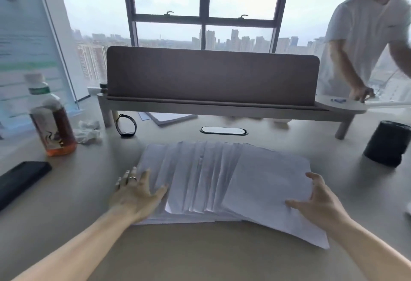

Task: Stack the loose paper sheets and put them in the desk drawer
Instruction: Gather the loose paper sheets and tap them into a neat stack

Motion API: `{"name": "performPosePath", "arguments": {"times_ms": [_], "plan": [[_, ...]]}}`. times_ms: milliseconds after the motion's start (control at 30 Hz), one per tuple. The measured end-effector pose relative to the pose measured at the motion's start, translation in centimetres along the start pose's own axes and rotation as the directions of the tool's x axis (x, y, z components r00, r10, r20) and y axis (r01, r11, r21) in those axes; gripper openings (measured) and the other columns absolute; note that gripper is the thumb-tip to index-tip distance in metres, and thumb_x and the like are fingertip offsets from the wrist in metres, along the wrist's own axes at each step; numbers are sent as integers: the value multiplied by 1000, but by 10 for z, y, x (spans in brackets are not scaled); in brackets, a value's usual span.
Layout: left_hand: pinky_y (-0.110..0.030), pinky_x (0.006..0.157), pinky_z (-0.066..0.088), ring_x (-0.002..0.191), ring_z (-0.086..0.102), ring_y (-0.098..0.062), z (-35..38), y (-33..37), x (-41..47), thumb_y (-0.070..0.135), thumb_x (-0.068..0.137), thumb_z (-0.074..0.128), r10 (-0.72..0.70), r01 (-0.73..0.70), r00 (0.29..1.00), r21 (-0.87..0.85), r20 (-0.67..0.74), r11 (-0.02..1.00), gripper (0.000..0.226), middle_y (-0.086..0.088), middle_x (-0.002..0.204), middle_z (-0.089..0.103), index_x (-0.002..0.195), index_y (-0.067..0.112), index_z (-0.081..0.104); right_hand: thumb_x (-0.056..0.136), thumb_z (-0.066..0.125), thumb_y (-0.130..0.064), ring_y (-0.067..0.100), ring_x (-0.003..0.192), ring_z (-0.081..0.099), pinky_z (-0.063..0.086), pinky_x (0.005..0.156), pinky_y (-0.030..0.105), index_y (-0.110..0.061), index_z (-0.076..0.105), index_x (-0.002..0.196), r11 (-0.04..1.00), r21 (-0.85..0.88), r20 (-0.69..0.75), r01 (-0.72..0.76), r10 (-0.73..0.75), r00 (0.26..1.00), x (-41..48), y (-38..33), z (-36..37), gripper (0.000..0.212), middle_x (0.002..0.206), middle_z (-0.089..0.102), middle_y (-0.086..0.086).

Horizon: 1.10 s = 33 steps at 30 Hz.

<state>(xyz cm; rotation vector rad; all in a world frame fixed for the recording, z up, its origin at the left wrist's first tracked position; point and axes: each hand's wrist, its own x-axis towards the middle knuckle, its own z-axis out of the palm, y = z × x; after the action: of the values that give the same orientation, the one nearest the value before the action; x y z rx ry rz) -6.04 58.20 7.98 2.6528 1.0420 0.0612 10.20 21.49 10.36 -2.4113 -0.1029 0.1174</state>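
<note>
Several white paper sheets (222,178) lie fanned out and overlapping in the middle of the beige desk (200,254). My left hand (135,191), with a ring on one finger, rests flat on the left edge of the spread, fingers apart. At the right edge of the sheets my right hand (320,200) has its fingers spread, the thumb lying on the top sheet. Neither hand grips a sheet. No drawer is in view.
A bottle of brown drink (52,122) and crumpled tissue (89,131) stand at the left, a black phone (20,180) near the left edge, a black wristband (126,125), a black cylinder (387,142) at right. A raised shelf with a grey screen (211,76) spans the back. Another person (364,42) stands far right.
</note>
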Motion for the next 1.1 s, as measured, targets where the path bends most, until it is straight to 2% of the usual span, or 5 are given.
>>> {"name": "performPosePath", "arguments": {"times_ms": [200, 500, 667, 900, 1100], "plan": [[-38, 124, 23, 158, 23, -22, -14, 27, 0, 52, 101, 42, 187, -163, 981, -293, 58, 942, 73, -2, 171, 23, 164, 25, 15, 56, 92, -31, 29, 129, 54, 47, 99, 35, -28, 31, 152, 997, 49, 64, 62, -65, 996, 11, -30, 30, 114, 147, 54, 4], [-32, 88, 46, 105, 59, -22, -43, 56, 6, 40, 93, 65, -10, 151, 976, -637, 219, 756, 37, -7, 129, 60, 120, 14, 59, 45, 90, -46, 20, 112, 68, 57, 95, 45, -41, 38, 135, 963, 270, 139, -3, -36, 990, 9, -44, 38, 104, 130, 66, -6], [-36, 104, 46, 120, 64, -30, -40, 68, 16, 39, 83, 76, 50, 257, 920, -696, 388, 670, 65, -12, 134, 67, 135, 4, 59, 65, 91, -33, 23, 125, 58, 50, 105, 41, -20, 35, 152, 936, 350, 88, -25, -6, 996, 9, -52, 41, 104, 140, 57, 5], [-38, 91, 53, 110, 64, -27, -12, 95, 3, 26, 94, 66, 191, 16, 960, -724, 204, 690, 66, -4, 132, 60, 149, 23, 29, 75, 86, -27, 12, 90, 71, 53, 71, 29, -13, 28, 155, 889, 453, 278, -71, -65, 958, 3, -69, 43, 99, 103, 74, -7], [-36, 78, 56, 103, 65, -27, -5, 80, 8, 21, 95, 68, 38, 73, 994, -860, 106, 505, 77, 0, 123, 60, 157, 15, 24, 75, 86, -31, 27, 106, 69, 57, 95, 44, -6, 41, 149, 827, 551, 230, -112, -21, 973, 7, -61, 38, 90, 127, 66, 8]]}}
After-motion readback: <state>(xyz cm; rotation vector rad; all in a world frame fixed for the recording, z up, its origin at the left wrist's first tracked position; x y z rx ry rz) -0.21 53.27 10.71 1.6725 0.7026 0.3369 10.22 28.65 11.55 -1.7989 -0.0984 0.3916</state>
